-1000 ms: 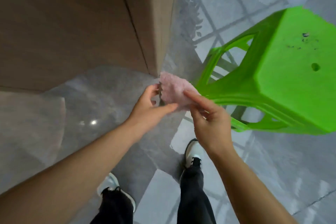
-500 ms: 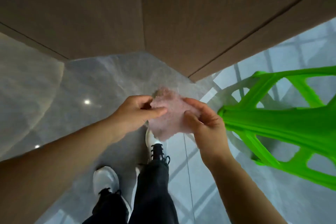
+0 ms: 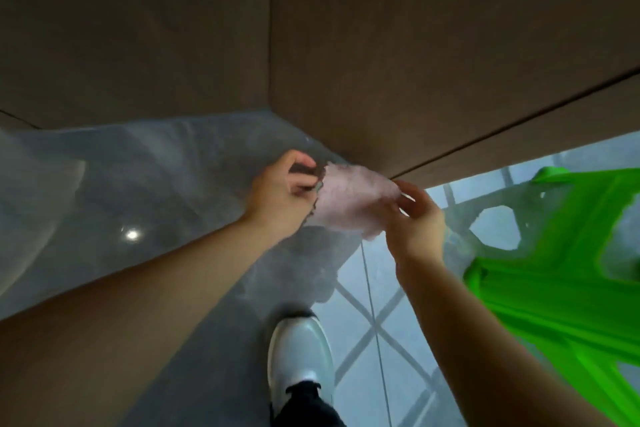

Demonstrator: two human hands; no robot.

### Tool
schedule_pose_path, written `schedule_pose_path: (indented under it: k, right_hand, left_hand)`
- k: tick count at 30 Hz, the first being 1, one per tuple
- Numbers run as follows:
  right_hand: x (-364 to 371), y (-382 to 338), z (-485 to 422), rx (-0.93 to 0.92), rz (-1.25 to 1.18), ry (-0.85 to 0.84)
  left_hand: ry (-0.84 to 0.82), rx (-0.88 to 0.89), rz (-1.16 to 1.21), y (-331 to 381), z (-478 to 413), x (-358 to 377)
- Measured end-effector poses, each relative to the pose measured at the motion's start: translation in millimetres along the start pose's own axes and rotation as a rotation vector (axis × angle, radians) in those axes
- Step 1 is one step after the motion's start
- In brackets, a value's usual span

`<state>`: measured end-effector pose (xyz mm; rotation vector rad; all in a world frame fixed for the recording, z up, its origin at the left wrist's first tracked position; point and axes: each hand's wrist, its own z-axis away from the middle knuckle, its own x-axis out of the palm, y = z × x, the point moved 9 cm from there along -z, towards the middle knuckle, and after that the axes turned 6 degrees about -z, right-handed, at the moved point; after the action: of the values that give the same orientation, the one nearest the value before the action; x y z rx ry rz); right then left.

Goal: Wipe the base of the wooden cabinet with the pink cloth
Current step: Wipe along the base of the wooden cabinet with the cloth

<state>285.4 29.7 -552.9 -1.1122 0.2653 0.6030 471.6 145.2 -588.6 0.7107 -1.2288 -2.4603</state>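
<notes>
The wooden cabinet fills the top of the view, brown, with its bottom corner just above my hands. A fluffy pink cloth is stretched between both hands right below that corner. My left hand pinches the cloth's left edge. My right hand grips its right edge. The cloth hangs in the air close to the cabinet's lower edge; whether it touches the wood is unclear.
A bright green plastic stool lies tipped at the right, close to my right forearm. Glossy grey floor tiles spread below. My white shoe stands on the floor under the cloth.
The view has moved closer to the cabinet's bottom corner. Both hands have carried the cloth up toward that corner and spread it wider. The stool has shifted toward the right edge of view.
</notes>
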Motion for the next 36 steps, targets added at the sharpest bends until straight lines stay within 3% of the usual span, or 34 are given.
schedule_pose_path:
  k: [1, 3, 6, 8, 13, 17, 21, 25, 28, 30, 34, 36]
  right_hand:
    - [0, 11, -6, -0.037, 0.067, 0.096]
    - [8, 27, -8, -0.179, 0.236, 0.185]
    - [43, 38, 4, -0.561, 0.448, 0.035]
    - [64, 52, 6, -0.631, 0.575, -0.131]
    - [90, 54, -10, -0.588, 0.958, -0.301]
    - [100, 48, -36, -0.419, 0.857, -0.249]
    - [90, 23, -51, -0.559, 0.907, -0.067]
    - [83, 17, -38, -0.708, 0.813, -0.053]
    - [101, 49, -16, -0.663, 0.794, -0.176]
    - [121, 67, -14, -0.519, 0.838, -0.203]
    - [184, 37, -24, -0.066, 0.686, -0.041]
    - [225, 11, -27, 0.061, 0.573, -0.02]
  left_hand:
    - [-0.044, 0.033, -0.088, -10, -12, 10]
    - [-0.111, 0.127, -0.551, -36, -30, 22]
    - [-0.02, 0.37, -1.027, -57, -41, 19]
    - [0.047, 0.422, -1.151, -62, -42, 14]
    - [-0.035, 0.383, -1.266, -62, -33, 14]
    - [0.004, 0.269, -1.328, -72, -39, -15]
    - [0.032, 0.273, -1.35, -77, -48, -33]
    - [0.058, 0.293, -1.334, -87, -47, -28]
    - [0.104, 0.304, -1.337, -98, -44, -20]
    - [0.111, 0.301, -1.342, -103, -44, -18]
    - [0.08, 0.262, -1.262, -87, -40, -21]
    - [0.083, 0.148, -1.224, -97, -29, -28]
